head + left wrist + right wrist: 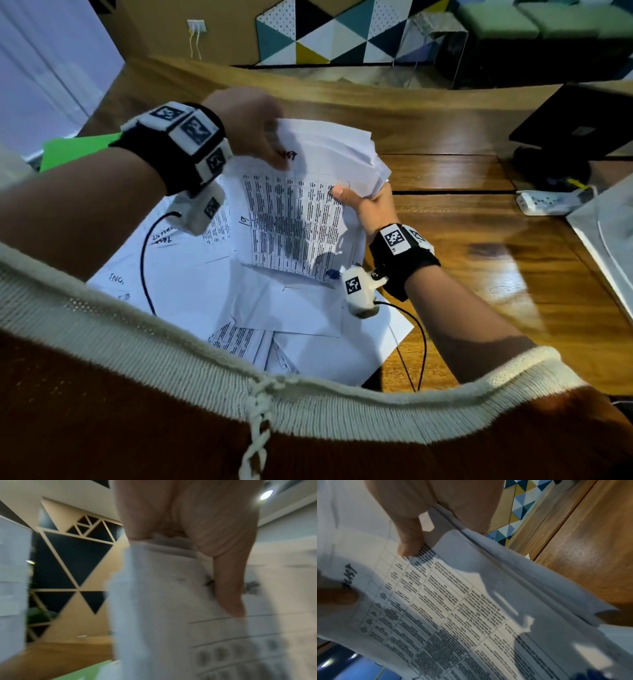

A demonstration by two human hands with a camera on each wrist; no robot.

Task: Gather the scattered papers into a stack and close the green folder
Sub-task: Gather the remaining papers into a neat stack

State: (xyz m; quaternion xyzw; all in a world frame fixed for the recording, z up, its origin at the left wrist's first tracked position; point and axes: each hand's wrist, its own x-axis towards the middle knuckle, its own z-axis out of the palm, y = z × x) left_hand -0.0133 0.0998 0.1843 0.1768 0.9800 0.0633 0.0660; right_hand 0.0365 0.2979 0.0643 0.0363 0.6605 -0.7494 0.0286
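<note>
A bundle of white papers [308,192] is held up above the wooden table between both hands; its top sheet carries a printed table. My left hand [253,126] grips the bundle's upper left corner, thumb on the front sheet [228,588]. My right hand [363,205] pinches the right edge, thumb [409,543] pressed on the print. Several more loose sheets [205,284] lie scattered on the table beneath. The green folder [78,149] shows at the far left behind my left forearm, mostly hidden.
A white power strip [548,202] lies at the right of the table [479,246], near a black monitor base [575,130] and a grey laptop edge [606,240]. Thin black cables [145,260] run from the wrist cameras over the papers.
</note>
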